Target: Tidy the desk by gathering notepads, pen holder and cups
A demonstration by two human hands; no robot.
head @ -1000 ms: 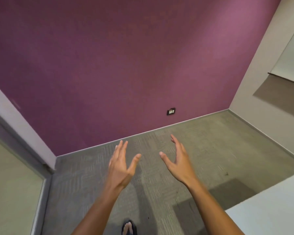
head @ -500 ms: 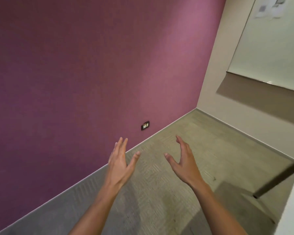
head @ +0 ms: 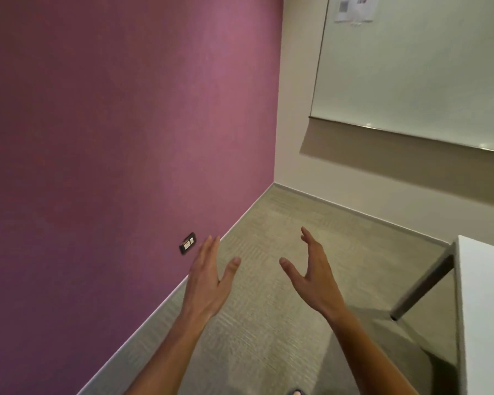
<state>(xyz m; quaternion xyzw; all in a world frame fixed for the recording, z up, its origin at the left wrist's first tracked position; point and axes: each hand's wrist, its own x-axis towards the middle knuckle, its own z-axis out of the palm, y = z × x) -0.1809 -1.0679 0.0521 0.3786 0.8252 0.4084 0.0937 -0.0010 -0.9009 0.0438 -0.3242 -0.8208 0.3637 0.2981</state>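
Note:
My left hand (head: 208, 283) and my right hand (head: 314, 277) are raised in front of me over the carpet, palms facing each other, fingers spread, holding nothing. A corner of a white desk (head: 485, 303) shows at the right edge, right of my right hand. No notepad, pen holder or cup is in view; the visible part of the desk top is bare.
A purple wall (head: 126, 138) with a socket (head: 188, 243) fills the left. A beige wall carries a whiteboard (head: 425, 67) at upper right. A dark desk leg (head: 422, 289) slants down to the grey carpet (head: 268, 323). A shoe tip (head: 296, 392) shows at the bottom.
The view has swung right: the purple wall's corner and whiteboard moved toward centre, and the white desk's corner has come into view at the right. Both hands stay raised and apart.

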